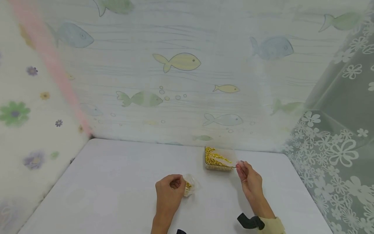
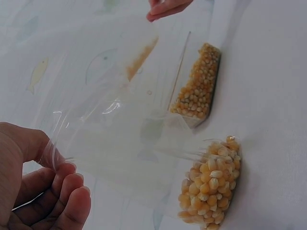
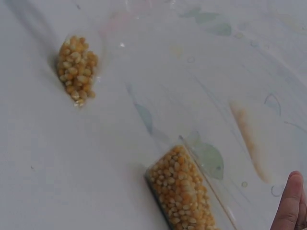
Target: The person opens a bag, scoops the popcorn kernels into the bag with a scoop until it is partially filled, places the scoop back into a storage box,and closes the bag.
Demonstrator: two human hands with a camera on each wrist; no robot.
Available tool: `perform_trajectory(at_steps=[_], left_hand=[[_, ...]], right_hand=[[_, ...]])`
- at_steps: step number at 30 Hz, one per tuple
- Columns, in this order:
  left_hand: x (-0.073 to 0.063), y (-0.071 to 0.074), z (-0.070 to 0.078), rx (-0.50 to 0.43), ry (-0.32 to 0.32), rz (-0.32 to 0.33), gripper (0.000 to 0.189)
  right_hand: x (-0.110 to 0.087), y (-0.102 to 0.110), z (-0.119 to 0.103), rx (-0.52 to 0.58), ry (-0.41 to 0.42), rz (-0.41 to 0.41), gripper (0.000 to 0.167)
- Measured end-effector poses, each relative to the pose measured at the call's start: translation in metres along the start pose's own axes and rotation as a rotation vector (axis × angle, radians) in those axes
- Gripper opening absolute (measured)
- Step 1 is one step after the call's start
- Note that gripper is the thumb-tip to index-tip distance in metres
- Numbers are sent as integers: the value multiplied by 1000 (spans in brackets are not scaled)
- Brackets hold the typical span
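Head view: left hand (image 1: 170, 196) has thumb and fingertips pinched on a plastic bag (image 1: 190, 179), which sits just right of it. Bag already has yellow kernels (image 1: 188, 186) in its bottom. Clear box (image 1: 219, 168) is beyond and right of the left hand, close by the right hand's fingertips on their left; whether they touch its rim, can't tell. Right hand (image 1: 250, 180): fingertips near the thumb, something pale there, can't tell if it grips anything. Black band (image 1: 248, 222) and pale sleeve (image 1: 271, 225) at the right wrist. White tabletop (image 1: 117, 182) under both hands. Past them a back wall (image 1: 131, 61) with fish prints; flowered panel (image 1: 17, 81) off to the left, sheer white-flowered panel (image 1: 344, 97) off to the right.

Left wrist view: thumb and index pinch the bag's upper film; upper part looks bare of kernels. Clump slumps at the bottom, resting on the table, off to the right of the fingers. Box stands beyond it.

Right wrist view: fingertips (image 3: 292, 187) straight and side by side, box nearby on their left, bag's clump farther off. My read: partway; a modest share is bagged, a bigger sloped heap remains in the box.
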State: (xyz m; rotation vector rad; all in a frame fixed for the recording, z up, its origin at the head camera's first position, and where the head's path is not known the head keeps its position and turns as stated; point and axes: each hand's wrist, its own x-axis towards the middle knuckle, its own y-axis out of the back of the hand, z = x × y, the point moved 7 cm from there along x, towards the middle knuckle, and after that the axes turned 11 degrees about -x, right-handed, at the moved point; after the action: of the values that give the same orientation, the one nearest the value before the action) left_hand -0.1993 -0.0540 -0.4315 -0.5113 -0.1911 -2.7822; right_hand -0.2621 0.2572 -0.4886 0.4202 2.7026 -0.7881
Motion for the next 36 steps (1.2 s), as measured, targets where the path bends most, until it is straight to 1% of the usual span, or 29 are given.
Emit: perform_trajectory(at_steps=[9, 16, 21, 28, 36], left_hand=[[2, 0, -4, -11, -6, 1, 6], [3, -2, -8, -30, 2, 0, 6], [2, -2, -11, -30, -1, 10, 6], [2, 0, -13, -36, -22, 15, 7], [2, 1, -18, -62, -14, 17, 8]], right_hand=[[-10, -6, -1, -58, 8, -37, 29], [-17, -11, 0, -72, -3, -53, 27], [-21, -16, 3, -88, -6, -74, 29], [-27, -19, 10, -99, -5, -98, 27], [-34, -22, 17, -107, -21, -125, 30]])
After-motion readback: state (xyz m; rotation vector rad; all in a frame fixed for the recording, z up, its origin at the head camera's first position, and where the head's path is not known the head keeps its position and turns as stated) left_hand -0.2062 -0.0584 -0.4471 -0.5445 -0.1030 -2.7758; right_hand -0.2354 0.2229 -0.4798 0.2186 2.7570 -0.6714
